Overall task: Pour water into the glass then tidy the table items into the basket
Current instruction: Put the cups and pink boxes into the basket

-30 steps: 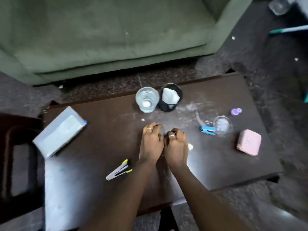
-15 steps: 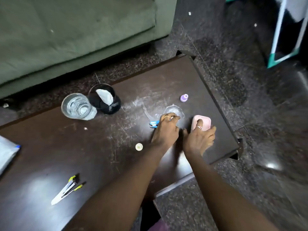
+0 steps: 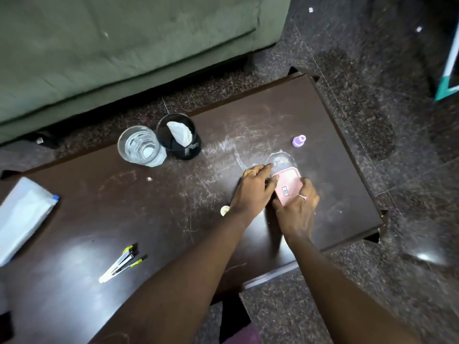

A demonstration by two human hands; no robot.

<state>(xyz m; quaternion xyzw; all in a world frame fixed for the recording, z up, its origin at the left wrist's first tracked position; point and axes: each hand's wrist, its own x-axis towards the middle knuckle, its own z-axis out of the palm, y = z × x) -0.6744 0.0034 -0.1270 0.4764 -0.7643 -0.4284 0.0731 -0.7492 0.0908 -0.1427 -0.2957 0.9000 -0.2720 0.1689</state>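
A glass [image 3: 142,148] holding water stands at the table's far side, touching a black mesh basket [image 3: 182,147] with a white tissue in it. My right hand [image 3: 296,207] grips a pink box [image 3: 289,188] with a small sticker, tilted up off the table near the right end. My left hand [image 3: 253,188] lies curled on the table just left of the box, fingertips against its edge; whatever is under the palm is hidden. A clear plastic lid [image 3: 282,160] lies just beyond the box. A purple cap [image 3: 298,141] sits farther back.
The dark scratched table [image 3: 124,214] also carries a small white cap [image 3: 224,210] by my left wrist, pens [image 3: 121,264] at the near left and a white packet [image 3: 22,217] at the left edge. A green sofa [image 3: 111,45] stands behind.
My view swung right. Both hands moved from the table's middle to its right end. My right hand took hold of the pink box and tilted it up; my left hand covered the blue clip.
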